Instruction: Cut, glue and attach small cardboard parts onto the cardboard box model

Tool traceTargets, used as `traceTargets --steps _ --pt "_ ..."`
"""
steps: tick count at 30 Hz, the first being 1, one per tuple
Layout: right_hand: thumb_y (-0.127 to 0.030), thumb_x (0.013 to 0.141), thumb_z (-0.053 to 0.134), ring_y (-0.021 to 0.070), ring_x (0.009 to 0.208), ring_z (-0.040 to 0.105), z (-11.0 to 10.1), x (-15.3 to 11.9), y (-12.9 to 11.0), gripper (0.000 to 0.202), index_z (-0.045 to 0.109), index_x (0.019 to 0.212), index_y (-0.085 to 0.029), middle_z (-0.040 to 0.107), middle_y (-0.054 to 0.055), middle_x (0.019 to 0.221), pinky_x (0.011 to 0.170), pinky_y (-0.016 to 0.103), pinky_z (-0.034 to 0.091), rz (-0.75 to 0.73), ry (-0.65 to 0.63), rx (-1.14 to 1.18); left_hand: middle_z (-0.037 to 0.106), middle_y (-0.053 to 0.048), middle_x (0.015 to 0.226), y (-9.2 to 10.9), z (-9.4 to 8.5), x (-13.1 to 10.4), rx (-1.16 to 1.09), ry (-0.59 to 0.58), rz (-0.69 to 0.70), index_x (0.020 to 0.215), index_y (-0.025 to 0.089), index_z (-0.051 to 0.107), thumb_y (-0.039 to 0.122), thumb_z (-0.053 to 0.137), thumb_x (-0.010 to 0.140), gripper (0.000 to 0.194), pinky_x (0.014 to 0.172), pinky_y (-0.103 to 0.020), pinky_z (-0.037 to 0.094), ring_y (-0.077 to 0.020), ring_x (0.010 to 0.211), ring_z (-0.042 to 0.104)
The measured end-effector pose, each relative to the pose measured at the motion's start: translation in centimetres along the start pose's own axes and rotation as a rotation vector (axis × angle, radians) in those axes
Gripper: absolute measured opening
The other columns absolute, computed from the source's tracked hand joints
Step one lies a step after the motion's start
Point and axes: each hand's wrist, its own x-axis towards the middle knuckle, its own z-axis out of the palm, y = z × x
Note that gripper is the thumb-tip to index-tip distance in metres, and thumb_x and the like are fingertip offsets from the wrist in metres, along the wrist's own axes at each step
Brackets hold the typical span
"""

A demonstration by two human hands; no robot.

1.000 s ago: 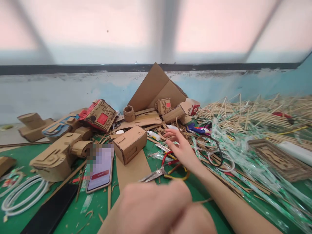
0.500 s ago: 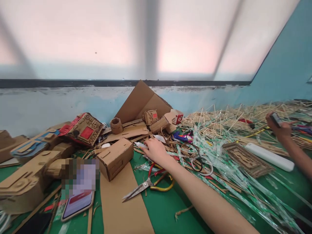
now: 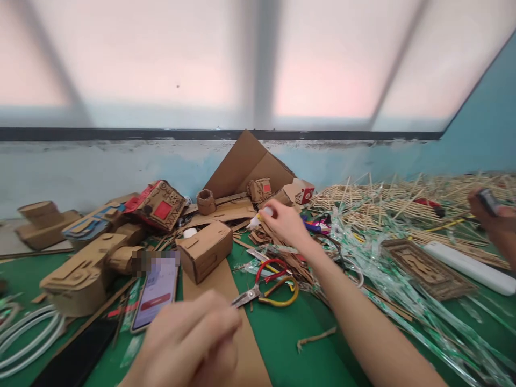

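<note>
In the head view, my right hand (image 3: 284, 223) reaches over the cardboard scraps with its fingers closed round a small white glue bottle (image 3: 258, 219). The bottle's nozzle tilts down to the left. My left hand (image 3: 195, 341) is low in the foreground, blurred, with its fingers curled together; anything inside it is hidden. Beyond it stands a closed cardboard box (image 3: 207, 248). Under the box runs a flat cardboard strip (image 3: 248, 349). Scissors (image 3: 252, 293) with red and yellow handles lie between my two hands, touching neither.
Cardboard models (image 3: 76, 277) and a phone (image 3: 155, 290) lie at left. A folded cardboard sheet (image 3: 250, 166) leans on the wall. Green-and-clear plastic strips (image 3: 387, 301) and a stick lattice (image 3: 374, 201) spread rightwards. Another person's hand (image 3: 494, 215) holds a dark object at far right.
My right hand has picked up the glue bottle and lifted it from the scraps. My left hand has come into view at the bottom. The camera has turned slightly left.
</note>
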Motion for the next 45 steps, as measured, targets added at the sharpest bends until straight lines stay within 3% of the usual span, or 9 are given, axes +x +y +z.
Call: traceTargets --steps 5,8,10,14,18,25,36,42,45 --pt "-0.061 0.096 0.052 0.013 0.044 0.033 -8.4 -2.4 0.3 0.035 0.061 0.089 -0.027 0.041 -0.007 0.053 0.045 0.027 0.027 -0.137 0.152 0.874 0.069 -0.001 0.078 -4.3 6.1 2.0 -0.113 -0.065 -0.146 0.091 0.021 0.066 0.009 0.052 0.093 0.019 0.057 -0.021 0.046 -0.0116 0.062 0.063" --pt "-0.064 0.104 0.021 0.0152 0.039 0.011 -9.7 -3.8 1.2 0.052 0.059 0.088 -0.032 0.015 -0.012 0.048 0.039 0.026 0.02 -0.224 0.241 0.946 0.073 -0.002 0.083 -5.5 8.5 1.1 -0.22 -0.111 -0.261 0.095 0.021 0.071 0.013 0.052 0.095 0.02 0.057 -0.021 0.045 -0.012 0.063 0.064" --pt "-0.063 0.104 0.017 0.0151 0.038 0.015 -8.7 -4.1 2.1 0.061 0.064 0.084 -0.03 0.018 -0.011 0.044 0.037 0.027 0.021 -0.235 0.247 0.733 0.073 -0.002 0.081 -5.8 9.3 0.5 -0.333 -0.108 -0.406 0.098 0.02 0.072 0.02 0.053 0.098 0.02 0.052 -0.022 0.044 -0.0114 0.055 0.062" --pt "-0.056 0.096 0.052 0.0128 0.041 0.037 -6.1 -3.9 3.5 0.042 0.068 0.075 -0.024 0.049 -0.005 0.048 0.041 0.026 0.027 -0.194 0.201 0.571 0.063 0.003 0.055 -6.4 9.6 -0.1 -0.593 -0.084 -0.707 0.107 0.019 0.072 0.037 0.06 0.099 0.024 0.045 -0.022 0.043 -0.0133 0.042 0.058" --pt "-0.053 0.102 0.029 0.0137 0.038 0.028 -4.6 -3.6 3.4 0.053 0.066 0.076 -0.025 0.038 -0.008 0.043 0.038 0.026 0.028 -0.071 0.208 0.748 0.06 0.004 0.049 -7.1 9.6 0.0 -0.697 -0.018 -0.826 0.112 0.018 0.071 0.045 0.069 0.094 0.033 0.042 -0.022 0.04 -0.0147 0.041 0.057" --pt "-0.055 0.09 0.066 0.0122 0.044 0.039 -1.4 -3.7 3.7 0.034 0.069 0.075 -0.024 0.051 -0.006 0.05 0.043 0.025 0.027 -0.018 0.144 0.663 0.063 0.003 0.054 -7.2 9.5 -0.2 -0.661 0.013 -0.823 0.111 0.018 0.071 0.046 0.07 0.094 0.033 0.043 -0.022 0.041 -0.0145 0.044 0.058" --pt "-0.07 0.089 0.064 0.011 0.041 0.034 2.7 -5.6 3.0 0.049 0.062 0.077 -0.022 0.043 -0.007 0.046 0.04 0.026 0.026 0.167 0.039 0.92 0.077 -0.004 0.086 -6.7 9.9 -0.3 -0.68 -0.036 -0.772 0.101 0.018 0.067 0.046 0.059 0.1 0.029 0.045 -0.022 0.045 -0.0099 0.045 0.058" --pt "-0.069 0.088 0.067 0.0111 0.042 0.042 4.0 -5.8 3.5 0.048 0.064 0.083 -0.022 0.05 -0.006 0.05 0.041 0.025 0.03 0.218 -0.059 1.006 0.059 0.003 0.053 -6.1 9.7 -0.1 -0.576 -0.097 -0.731 0.102 0.019 0.073 0.044 0.058 0.101 0.029 0.046 -0.021 0.044 -0.0133 0.046 0.059" --pt "-0.071 0.088 0.066 0.0122 0.041 0.043 4.1 -6.0 3.1 0.048 0.065 0.083 -0.023 0.051 -0.005 0.05 0.039 0.026 0.03 0.219 -0.101 0.991 0.07 -0.001 0.066 -6.2 9.8 -0.2 -0.591 -0.08 -0.705 0.106 0.02 0.074 0.043 0.059 0.101 0.029 0.048 -0.022 0.048 -0.0124 0.046 0.061"
